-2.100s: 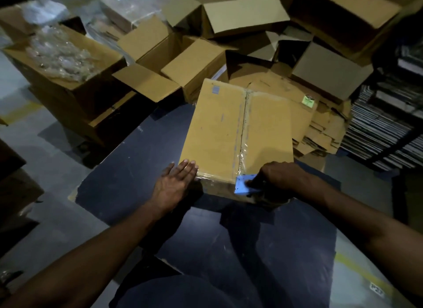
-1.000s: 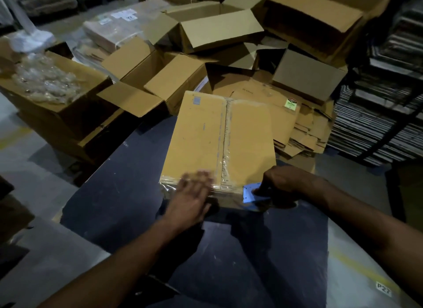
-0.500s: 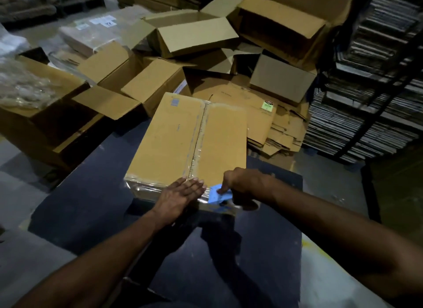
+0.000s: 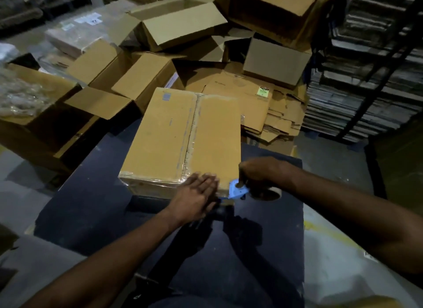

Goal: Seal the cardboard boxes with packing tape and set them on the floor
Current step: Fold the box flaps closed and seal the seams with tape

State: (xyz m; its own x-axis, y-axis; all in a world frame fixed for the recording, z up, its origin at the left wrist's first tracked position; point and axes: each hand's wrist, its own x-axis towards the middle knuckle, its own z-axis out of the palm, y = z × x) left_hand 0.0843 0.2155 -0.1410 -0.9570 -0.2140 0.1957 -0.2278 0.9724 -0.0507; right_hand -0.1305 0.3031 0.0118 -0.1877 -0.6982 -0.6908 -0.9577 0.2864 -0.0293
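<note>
The box (image 4: 183, 136) lay lengthwise away from the person; the left hand (image 4: 196, 193) pressed flat on its near edge (slightly blurred), while the right hand (image 4: 258, 172) apparently gripped the tape dispenser (image 4: 238, 189) at the near-right corner.

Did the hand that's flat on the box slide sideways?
Yes. The left hand slid right along the box's near edge, from left of the taped middle seam to just right of it, next to the blue tape dispenser.

Left hand (image 4: 198, 191) smeared by motion blur, its fingertips indistinct, tape dispenser (image 4: 238, 189) largely covered by the right hand (image 4: 261, 171), tape roll half hidden beneath the wrist, clear-wrapped contents (image 4: 21, 95) cut off at left edge, shelf stacks (image 4: 366, 97) too dim to be identified
</note>
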